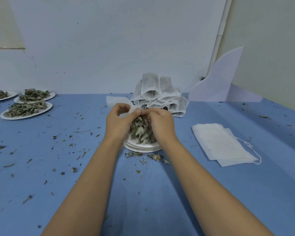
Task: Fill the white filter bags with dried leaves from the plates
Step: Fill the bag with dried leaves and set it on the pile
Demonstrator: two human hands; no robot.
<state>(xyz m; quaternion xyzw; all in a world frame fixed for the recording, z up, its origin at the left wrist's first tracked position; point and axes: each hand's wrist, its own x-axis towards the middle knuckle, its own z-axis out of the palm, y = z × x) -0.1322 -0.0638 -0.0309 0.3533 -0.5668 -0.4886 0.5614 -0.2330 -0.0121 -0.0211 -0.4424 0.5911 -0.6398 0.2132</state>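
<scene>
A stack of white plates [141, 147] in the middle of the blue table carries a heap of dried leaves [141, 132]. Above it my left hand [118, 120] pinches an empty white filter bag [117, 101] by its edge. My right hand [160, 121] meets it at the bag's mouth, fingers curled over the leaves, gripping a bunch of them. Behind the hands rises a pile of filled filter bags [157, 92]. Flat empty filter bags [220, 143] with strings lie to the right.
Three more plates of dried leaves [26, 109] sit at the far left. Leaf crumbs [143, 155] are scattered over the blue table [75, 167]. A white curved board [223, 79] leans against the wall at the back right.
</scene>
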